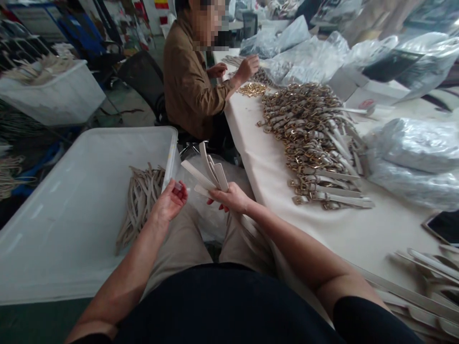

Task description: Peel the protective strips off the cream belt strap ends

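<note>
Over my lap, my right hand (pixel 231 197) is closed around a small fan of pale leather straps (pixel 204 174). Their flat ends stick up and to the left from the grip, and some lengths trail down below the hand. My left hand (pixel 172 199) is beside the right rim of a white plastic bin (pixel 89 138). Its fingers are loosely curled and apart, palm turned up, and I see nothing in them. A bundle of similar straps (pixel 139 200) lies inside the bin, just left of that hand.
To my right, a cream-covered table (pixel 265 167) bears a large heap of straps with gold buckles (pixel 311 138). Clear plastic-wrapped packs (pixel 419 148) lie beyond it. More straps (pixel 426 296) lie at the near right. A co-worker in a brown jacket (pixel 190 76) sits ahead, handling small parts.
</note>
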### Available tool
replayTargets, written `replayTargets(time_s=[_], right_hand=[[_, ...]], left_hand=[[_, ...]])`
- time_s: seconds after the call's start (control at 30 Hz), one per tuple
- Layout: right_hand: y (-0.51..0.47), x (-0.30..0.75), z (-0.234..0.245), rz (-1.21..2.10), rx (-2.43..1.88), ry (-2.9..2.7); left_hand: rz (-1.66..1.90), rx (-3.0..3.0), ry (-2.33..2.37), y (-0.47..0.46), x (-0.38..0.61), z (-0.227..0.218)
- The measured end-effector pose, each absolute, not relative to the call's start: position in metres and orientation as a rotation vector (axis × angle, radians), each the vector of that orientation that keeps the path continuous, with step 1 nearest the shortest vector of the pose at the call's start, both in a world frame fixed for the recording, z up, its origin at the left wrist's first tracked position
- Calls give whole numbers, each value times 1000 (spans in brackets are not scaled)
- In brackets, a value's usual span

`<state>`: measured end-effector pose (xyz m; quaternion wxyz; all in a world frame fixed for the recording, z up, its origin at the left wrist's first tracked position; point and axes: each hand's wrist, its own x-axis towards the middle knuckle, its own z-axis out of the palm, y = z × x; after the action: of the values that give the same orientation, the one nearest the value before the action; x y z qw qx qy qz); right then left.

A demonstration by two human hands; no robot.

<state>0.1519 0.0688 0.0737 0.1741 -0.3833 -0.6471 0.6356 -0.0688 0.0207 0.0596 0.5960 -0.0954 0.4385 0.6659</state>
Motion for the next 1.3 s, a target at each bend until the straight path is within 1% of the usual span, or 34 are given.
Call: replayTargets(time_s=[0.17,0.3,0.37,0.5,0.6,0.97,1.2,1.3], right_hand=[[64,152,75,1797,-1051,-1910],[62,151,78,1739,-1158,-2044],[59,149,79,1645,-1223,-2140],[55,146,80,1309,-1239,-2393],[56,146,79,1195,-1248,-2459],[58,147,77,1119,-1264,-2527],[59,146,75,1121,-1277,-2547],[58,146,76,1179,-1309,-2509]], left_hand=[[1594,-235,992,27,-66,61],[1646,-252,980,34,-79,66],[1672,-254,1009,36,-85,69],[1688,-234,1048,37,-88,72],[1679,-246,1048,37,-85,73],[1697,-215,1016,40,-79,66],[1652,-216,1038,40,-74,61],[1611,-162,1047,35,-65,54]])
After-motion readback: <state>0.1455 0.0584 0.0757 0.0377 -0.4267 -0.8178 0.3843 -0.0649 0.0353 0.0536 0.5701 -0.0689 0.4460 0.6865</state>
